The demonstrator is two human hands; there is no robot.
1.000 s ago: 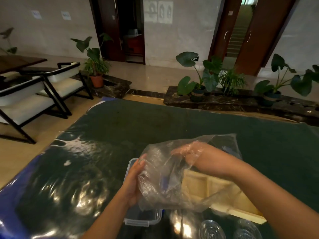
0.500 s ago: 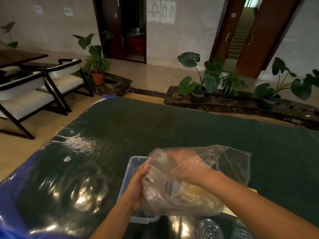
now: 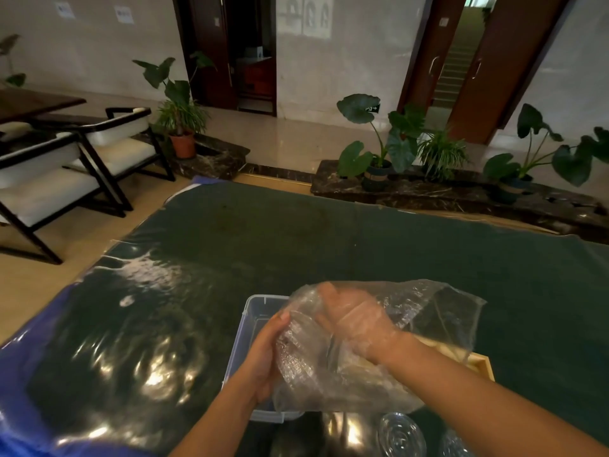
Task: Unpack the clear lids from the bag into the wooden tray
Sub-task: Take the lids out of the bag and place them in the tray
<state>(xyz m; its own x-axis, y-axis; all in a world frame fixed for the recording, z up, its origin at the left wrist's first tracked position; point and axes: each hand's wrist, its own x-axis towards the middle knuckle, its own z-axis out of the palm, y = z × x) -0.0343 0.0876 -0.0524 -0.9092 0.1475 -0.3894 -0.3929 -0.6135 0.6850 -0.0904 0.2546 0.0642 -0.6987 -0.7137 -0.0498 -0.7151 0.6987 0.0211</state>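
A crumpled clear plastic bag [image 3: 441, 311] hangs over the near part of the table. My left hand [image 3: 267, 351] grips its left side from outside. My right hand [image 3: 352, 319] is pushed inside the bag, seen through the film; what its fingers hold cannot be made out. The wooden tray [image 3: 481, 366] lies behind the bag, mostly hidden, with only its right corner showing. Two clear round lids [image 3: 400, 435] lie on the table at the bottom edge, below my right forearm.
A clear plastic box [image 3: 255, 311] stands under my left hand. The table carries a dark green cover [image 3: 296, 232] with a shiny film and a blue edge [image 3: 19, 351] at left. Chairs stand far left, potted plants beyond the table.
My right hand has gone deeper into the bag and the bag has shifted up and right. The view has tilted, so more of the plastic box shows and less of the tray.
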